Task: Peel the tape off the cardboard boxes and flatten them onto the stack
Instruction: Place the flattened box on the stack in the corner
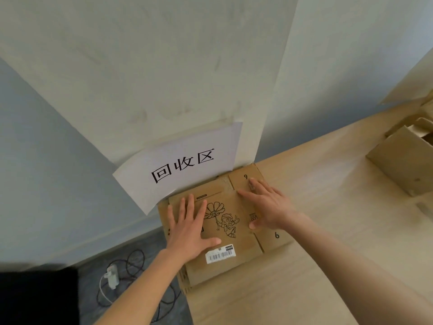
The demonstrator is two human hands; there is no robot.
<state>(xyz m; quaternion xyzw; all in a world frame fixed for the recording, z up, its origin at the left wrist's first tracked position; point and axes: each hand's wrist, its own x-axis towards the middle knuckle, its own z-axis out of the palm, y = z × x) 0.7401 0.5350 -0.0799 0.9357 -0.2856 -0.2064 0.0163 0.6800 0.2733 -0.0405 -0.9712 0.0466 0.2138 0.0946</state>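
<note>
Brown cardboard — a flattened box (225, 233) printed with a flower cartoon — lies on top of the stack (271, 238) at the table's (328, 231) left corner, below a white paper sign (185, 165). The left hand (189, 231) and right hand (269, 207) both press flat on it, fingers straight and spread. Open boxes (405, 158) stand well apart at the right edge.

From my feed the flattened box (225, 233) is plain brown cardboard with a black line drawing of a flower and a little cartoon kid, plus a white barcode label (220, 254) with black bars. The cardboard under it (269, 238) has black 9 and 6 printed on. White paper sign (185, 165) with black characters, pale wood-grain table (328, 231), dark grey floor (89, 277), black cables (136, 266)
</note>
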